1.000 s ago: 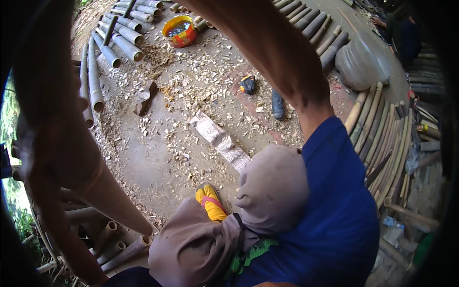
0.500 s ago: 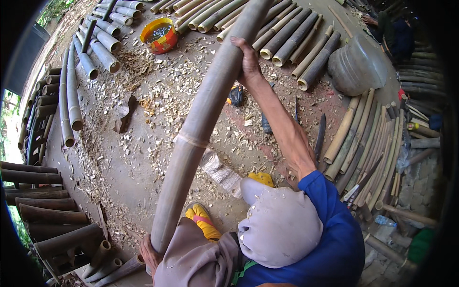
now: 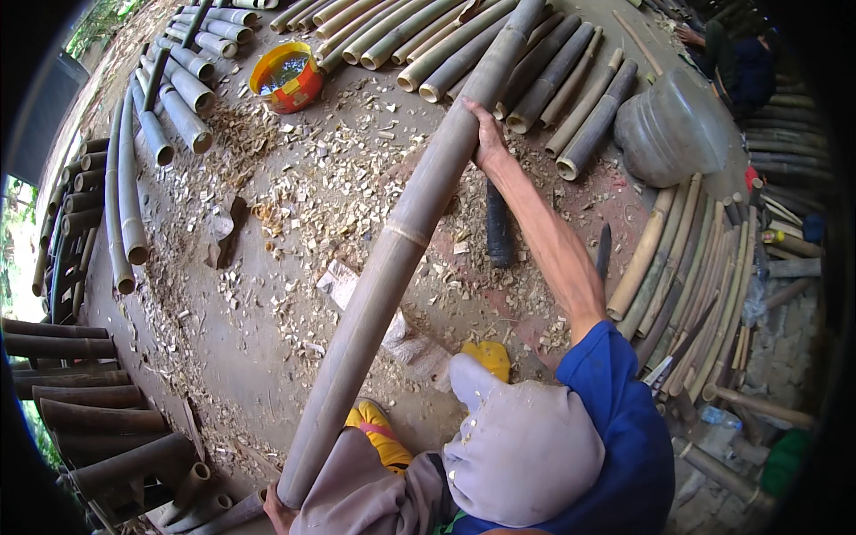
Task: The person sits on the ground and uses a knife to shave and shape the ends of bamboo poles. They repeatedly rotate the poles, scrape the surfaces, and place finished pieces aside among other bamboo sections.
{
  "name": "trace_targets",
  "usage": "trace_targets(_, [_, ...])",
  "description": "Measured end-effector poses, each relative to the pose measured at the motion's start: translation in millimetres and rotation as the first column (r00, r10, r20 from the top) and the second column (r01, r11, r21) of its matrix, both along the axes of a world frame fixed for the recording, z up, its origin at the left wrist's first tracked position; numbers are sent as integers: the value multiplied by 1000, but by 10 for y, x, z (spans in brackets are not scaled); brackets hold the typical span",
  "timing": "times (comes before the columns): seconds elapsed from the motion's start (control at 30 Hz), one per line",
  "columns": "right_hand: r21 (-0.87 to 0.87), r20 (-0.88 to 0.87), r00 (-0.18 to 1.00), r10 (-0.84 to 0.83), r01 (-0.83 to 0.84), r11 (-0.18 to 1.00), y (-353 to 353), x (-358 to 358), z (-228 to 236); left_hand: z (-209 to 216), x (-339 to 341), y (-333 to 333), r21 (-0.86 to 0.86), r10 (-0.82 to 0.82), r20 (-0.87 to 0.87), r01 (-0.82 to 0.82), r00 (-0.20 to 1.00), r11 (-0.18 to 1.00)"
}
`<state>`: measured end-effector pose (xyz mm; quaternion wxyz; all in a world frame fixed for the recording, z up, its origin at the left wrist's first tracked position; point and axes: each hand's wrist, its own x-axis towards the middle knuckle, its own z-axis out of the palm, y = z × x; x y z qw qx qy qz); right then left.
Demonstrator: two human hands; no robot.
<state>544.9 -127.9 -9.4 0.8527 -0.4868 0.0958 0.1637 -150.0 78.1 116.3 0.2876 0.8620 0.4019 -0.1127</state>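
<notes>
A long grey-brown bamboo pole slants across the middle, its low end by my knee and its far end leaning to the upper right. A pale ring marks the joint partway along it. At the low end, my left hand is closed on the pole, partly cut off by the lower edge. My right arm reaches far out, and my right hand grips the pole's right side near its upper part. Under the pole lies a long pale, whitish piece. A black cylindrical thing lies beside my right forearm.
Cut bamboo poles lie in rows at the back, with more stacked left and right. A red-and-yellow bucket holds liquid. A clear plastic container stands at right, near a dark blade. Wood chips cover the ground. Someone is at far upper right.
The pole has shifted to the right, and its joint now sits higher and further right. My right hand has moved right and slightly nearer with it. Both hands keep hold.
</notes>
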Motion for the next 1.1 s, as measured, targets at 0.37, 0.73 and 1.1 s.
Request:
trace_targets(0.37, [-490,319,937,138,38,871,-594,-123,307,16,1774,-165,-343,81,72,-52,994,938])
trace_targets(0.73, [-956,288,851,439,285,75,-1827,-2475,-146,-878,2763,-362,-633,259,323,4,910,774])
trace_targets(1.1, [-815,177,861,477,400,-420,-2482,-3015,-320,-1267,2469,-529,-903,555,313,60,771,426])
